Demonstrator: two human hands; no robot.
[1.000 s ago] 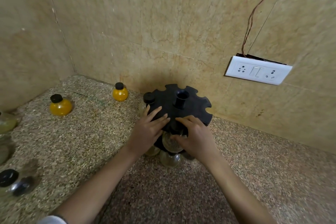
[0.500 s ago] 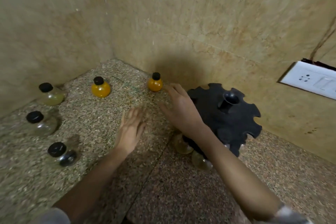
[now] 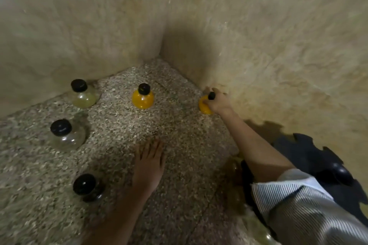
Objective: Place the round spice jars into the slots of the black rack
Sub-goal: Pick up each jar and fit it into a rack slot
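Note:
My right hand point(image 3: 217, 101) is closed around a round orange spice jar point(image 3: 203, 106) with a black cap, standing on the counter against the right wall. My left hand point(image 3: 148, 165) lies flat and open on the counter, holding nothing. A second orange jar point(image 3: 142, 99) stands near the corner. A pale green jar point(image 3: 83, 97), a clear jar point(image 3: 66, 137) and a dark jar point(image 3: 87, 187) stand along the left. The black rack point(image 3: 318, 157) with its notched rim sits at the right, partly hidden behind my right arm and sleeve.
Beige stone walls meet in a corner point(image 3: 161, 53) at the back of the speckled granite counter point(image 3: 179, 137). The jar in my right hand almost touches the right wall. Open counter lies between the jars and the rack.
The view has swung left and down. My right hand left the rack, reached to the far orange jar and closed on it. My left hand moved off the rack onto the counter.

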